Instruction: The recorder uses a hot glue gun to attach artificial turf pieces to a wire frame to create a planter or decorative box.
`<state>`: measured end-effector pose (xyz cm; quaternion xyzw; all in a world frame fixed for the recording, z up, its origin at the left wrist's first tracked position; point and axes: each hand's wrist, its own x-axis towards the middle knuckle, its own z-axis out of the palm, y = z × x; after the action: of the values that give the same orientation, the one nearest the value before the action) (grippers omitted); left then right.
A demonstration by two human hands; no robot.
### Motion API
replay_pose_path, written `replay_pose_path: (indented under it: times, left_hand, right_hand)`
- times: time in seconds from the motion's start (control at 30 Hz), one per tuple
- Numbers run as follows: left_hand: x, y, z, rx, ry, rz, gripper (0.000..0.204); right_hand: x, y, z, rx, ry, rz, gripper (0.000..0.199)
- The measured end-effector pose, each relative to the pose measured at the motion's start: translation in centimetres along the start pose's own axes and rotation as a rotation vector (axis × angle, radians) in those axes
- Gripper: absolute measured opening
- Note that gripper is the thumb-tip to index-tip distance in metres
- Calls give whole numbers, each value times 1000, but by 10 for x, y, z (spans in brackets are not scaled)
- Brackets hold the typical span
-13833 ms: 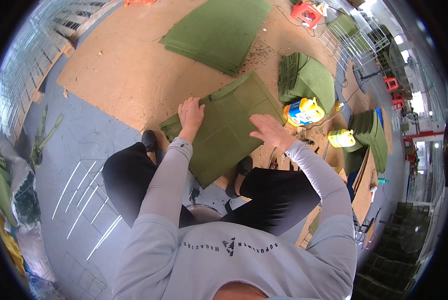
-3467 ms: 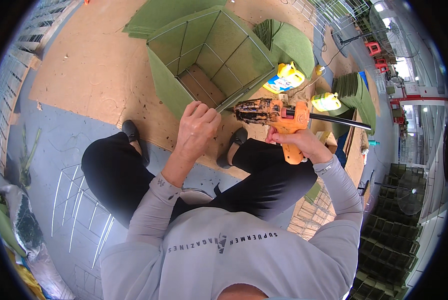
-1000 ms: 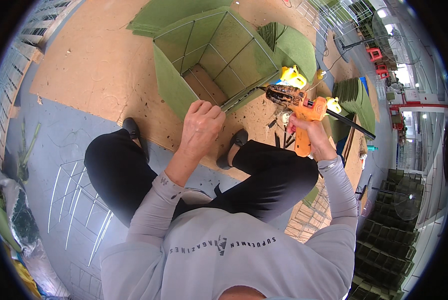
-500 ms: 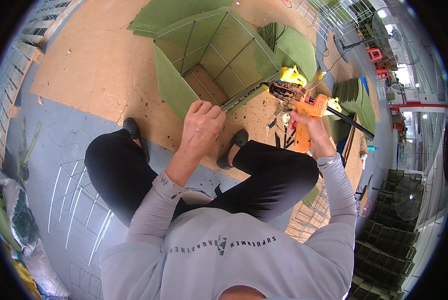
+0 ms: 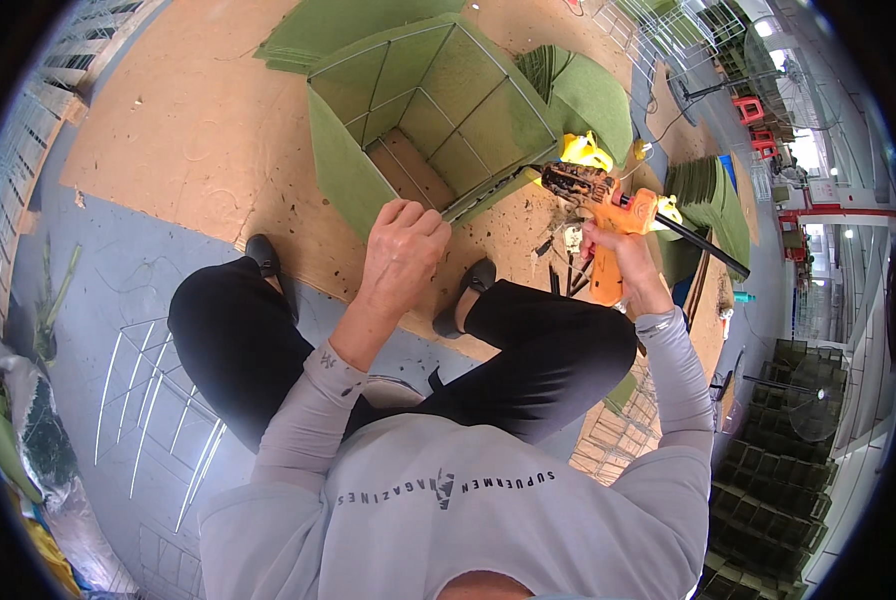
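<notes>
An open box of green felt panels on a wire frame (image 5: 438, 110) stands in front of me on brown board. My left hand (image 5: 404, 245) is closed on the near edge of the felt, at its near corner. My right hand (image 5: 622, 258) grips an orange glue gun (image 5: 608, 225), with a dark glue stick (image 5: 703, 250) sticking out of its back end. The gun's front is caked in dark residue, and its nozzle lies at or very near the box's near right edge; actual contact is hard to tell.
Stacked green felt sheets (image 5: 358, 30) lie behind the box, with more felt (image 5: 708, 200) on the right. Loose dark sticks (image 5: 570, 278) lie beside the gun. A white wire frame (image 5: 163, 410) rests on the grey floor at left. A fan (image 5: 768, 70) stands at the far right.
Almost nothing differs. My left hand keeps its hold on the felt edge, and the glue gun stays at the box's near right edge.
</notes>
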<state>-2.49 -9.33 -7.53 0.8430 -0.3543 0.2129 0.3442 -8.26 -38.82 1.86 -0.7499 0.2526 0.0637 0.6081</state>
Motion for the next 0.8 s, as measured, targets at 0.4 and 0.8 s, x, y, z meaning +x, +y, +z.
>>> replay_pose_path:
  times: [0.4, 0.8]
  left_hand:
    - [1, 0, 0, 5, -12, -4, 11]
    - [2, 1, 0, -3, -10, -8, 9]
  right_hand:
    - [4, 6, -8, 19, -3, -8, 14]
    - [-13, -3, 3, -88, -92, 7, 13]
